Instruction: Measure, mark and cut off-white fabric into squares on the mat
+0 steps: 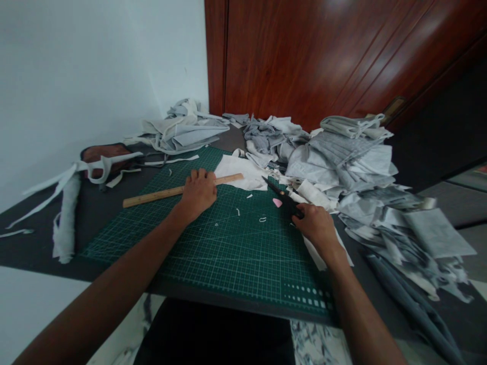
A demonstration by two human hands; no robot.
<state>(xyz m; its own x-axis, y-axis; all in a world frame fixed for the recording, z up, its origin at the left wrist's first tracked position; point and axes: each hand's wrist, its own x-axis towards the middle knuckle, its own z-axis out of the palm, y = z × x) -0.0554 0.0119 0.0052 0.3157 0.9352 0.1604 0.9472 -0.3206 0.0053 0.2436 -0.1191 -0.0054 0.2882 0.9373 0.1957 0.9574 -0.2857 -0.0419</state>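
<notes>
My left hand (198, 192) is closed over the middle of a wooden ruler (155, 196), which lies slantwise with its far end on a piece of white cloth (243, 170). Black scissors (274, 188) are in my right hand (316, 226), fingers curled at the handles and the tips pointing away toward the cloth. The scissors are low over the green cutting mat (228, 253); whether they touch it I cannot tell. Beside them lies a pink piece of tailor's chalk (277, 203). A white fabric strip (314, 252) runs partly beneath my right wrist.
Grey and white fabric pieces are heaped along the right (335, 152), with another pile (182, 129) at the back left. A brown pouch (104, 157) and a rolled cloth (66, 218) sit at the left. Behind the table are a white wall and a wooden door (289, 56).
</notes>
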